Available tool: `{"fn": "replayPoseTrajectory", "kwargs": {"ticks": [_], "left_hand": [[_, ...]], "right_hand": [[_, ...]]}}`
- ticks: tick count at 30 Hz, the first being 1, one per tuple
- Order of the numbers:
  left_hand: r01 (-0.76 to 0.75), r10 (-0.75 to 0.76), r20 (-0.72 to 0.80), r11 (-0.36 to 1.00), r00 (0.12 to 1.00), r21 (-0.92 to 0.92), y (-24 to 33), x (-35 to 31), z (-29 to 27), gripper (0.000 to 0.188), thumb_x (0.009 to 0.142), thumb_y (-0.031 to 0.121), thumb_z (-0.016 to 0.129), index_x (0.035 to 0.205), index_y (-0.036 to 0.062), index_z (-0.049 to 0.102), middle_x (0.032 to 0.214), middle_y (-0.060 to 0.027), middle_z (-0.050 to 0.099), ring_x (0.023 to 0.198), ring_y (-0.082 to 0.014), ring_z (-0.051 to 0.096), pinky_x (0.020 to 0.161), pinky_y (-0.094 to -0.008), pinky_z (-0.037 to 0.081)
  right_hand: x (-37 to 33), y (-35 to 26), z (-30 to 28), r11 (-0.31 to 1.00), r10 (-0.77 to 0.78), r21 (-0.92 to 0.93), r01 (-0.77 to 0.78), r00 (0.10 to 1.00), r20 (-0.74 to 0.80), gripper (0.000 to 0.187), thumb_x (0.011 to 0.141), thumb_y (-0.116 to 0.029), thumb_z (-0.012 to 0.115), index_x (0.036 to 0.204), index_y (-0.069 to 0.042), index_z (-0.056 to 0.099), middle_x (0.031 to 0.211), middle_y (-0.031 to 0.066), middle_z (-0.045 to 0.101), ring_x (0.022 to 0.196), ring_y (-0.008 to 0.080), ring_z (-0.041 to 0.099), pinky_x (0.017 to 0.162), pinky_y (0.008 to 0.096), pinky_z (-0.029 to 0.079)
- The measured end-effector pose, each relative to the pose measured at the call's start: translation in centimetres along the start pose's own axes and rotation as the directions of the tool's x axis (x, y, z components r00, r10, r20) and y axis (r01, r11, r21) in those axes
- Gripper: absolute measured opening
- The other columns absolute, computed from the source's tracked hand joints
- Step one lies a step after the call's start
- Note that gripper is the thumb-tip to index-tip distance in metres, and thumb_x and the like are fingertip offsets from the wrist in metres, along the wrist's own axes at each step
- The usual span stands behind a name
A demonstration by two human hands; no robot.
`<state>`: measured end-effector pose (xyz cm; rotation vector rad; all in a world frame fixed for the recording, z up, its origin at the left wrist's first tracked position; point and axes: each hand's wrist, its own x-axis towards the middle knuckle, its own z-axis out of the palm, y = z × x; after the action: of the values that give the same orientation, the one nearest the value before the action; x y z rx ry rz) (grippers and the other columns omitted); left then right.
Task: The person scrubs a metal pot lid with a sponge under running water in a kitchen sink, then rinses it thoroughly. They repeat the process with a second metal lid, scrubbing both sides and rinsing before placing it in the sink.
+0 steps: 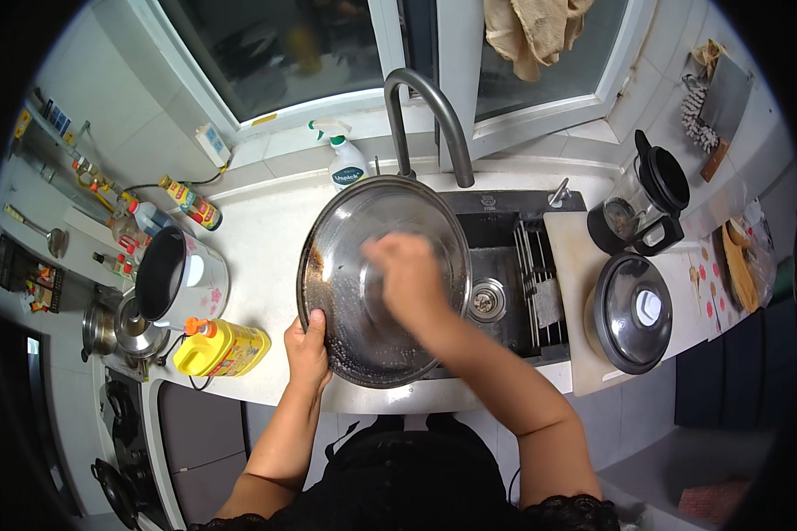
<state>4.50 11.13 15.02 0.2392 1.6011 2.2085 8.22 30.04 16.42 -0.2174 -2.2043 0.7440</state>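
Observation:
A wide, round stainless steel basin (363,341) is tilted at the counter's front edge, overlapping the sink's left part. Brown stains mark its left inner wall, and small droplets or suds dot the lower part. My left hand (307,350) grips the rim at the lower left, its thumb over the edge. Over the middle of the basin is my right hand (412,281), smeared by motion. Its fingers look bent, but whether they hold anything is hidden. Behind the basin stands a white spray bottle (347,164) with a green trigger.
A grey faucet (452,133) arches over the dark sink (487,261). On the right are a cutting board (568,292), a lidded pot (630,314) and a blender jug (638,199). A yellow jug (230,350), a white pot (202,281) and several bottles stand on the left.

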Motion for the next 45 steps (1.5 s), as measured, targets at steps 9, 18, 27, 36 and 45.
{"fn": "replayPoseTrajectory", "kwargs": {"ticks": [9,18,27,36,45], "left_hand": [[0.020,-0.020,0.032,1.000,0.999,-0.017,0.3,-0.6,0.3,0.033,0.093,0.026,0.058,0.109,-0.0031,0.057,0.100,-0.0109,0.065,0.085,-0.0178,0.062,0.080,-0.0323,0.050],[0.060,-0.061,-0.026,0.998,0.998,-0.035,0.2,-0.1,0.0,0.030,0.095,0.024,0.056,0.107,-0.0032,0.058,0.100,-0.0102,0.065,0.085,-0.0166,0.061,0.078,-0.0296,0.050],[0.113,-0.123,-0.105,0.989,0.987,-0.091,0.0,0.0,0.5,0.024,0.096,0.021,0.052,0.102,-0.0012,0.059,0.092,-0.0091,0.065,0.078,-0.0154,0.061,0.072,-0.0292,0.050],[0.085,-0.097,-0.103,0.990,0.990,-0.113,-0.2,1.1,0.1,0.024,0.096,0.023,0.054,0.101,-0.0003,0.060,0.091,-0.0084,0.065,0.077,-0.0154,0.061,0.071,-0.0286,0.051],[0.081,-0.087,-0.086,0.995,0.993,-0.064,0.0,1.1,0.9,0.028,0.095,0.023,0.055,0.105,-0.0029,0.059,0.097,-0.0087,0.064,0.082,-0.0147,0.059,0.077,-0.0299,0.049]], "right_hand": [[2.1,5.8,-0.1,0.987,0.140,-0.052,-0.152,0.971,-0.196,0.018,0.084,-0.006,0.056,0.093,-0.007,0.071,0.082,0.0151,0.064,0.075,0.0292,0.061,0.073,0.0356,0.050],[0.1,0.5,0.6,0.991,0.133,0.000,-0.133,0.991,-0.029,0.035,0.076,0.000,0.057,0.109,-0.009,0.066,0.095,0.0122,0.059,0.093,0.0292,0.055,0.077,0.0395,0.050],[-3.7,-1.6,0.8,0.988,-0.155,0.003,0.156,0.982,0.108,0.035,0.078,-0.003,0.056,0.113,-0.008,0.063,0.098,0.0129,0.061,0.096,0.0302,0.056,0.084,0.0368,0.048],[-7.1,-3.8,0.9,0.946,-0.317,0.118,0.301,0.936,0.152,0.037,0.078,-0.003,0.057,0.115,-0.007,0.062,0.100,0.0120,0.062,0.099,0.0287,0.055,0.089,0.0360,0.046],[-3.3,-1.1,1.7,0.993,-0.098,-0.063,0.102,0.993,0.066,0.035,0.079,-0.001,0.056,0.111,-0.009,0.065,0.097,0.0103,0.061,0.090,0.0283,0.055,0.079,0.0377,0.048]]}}
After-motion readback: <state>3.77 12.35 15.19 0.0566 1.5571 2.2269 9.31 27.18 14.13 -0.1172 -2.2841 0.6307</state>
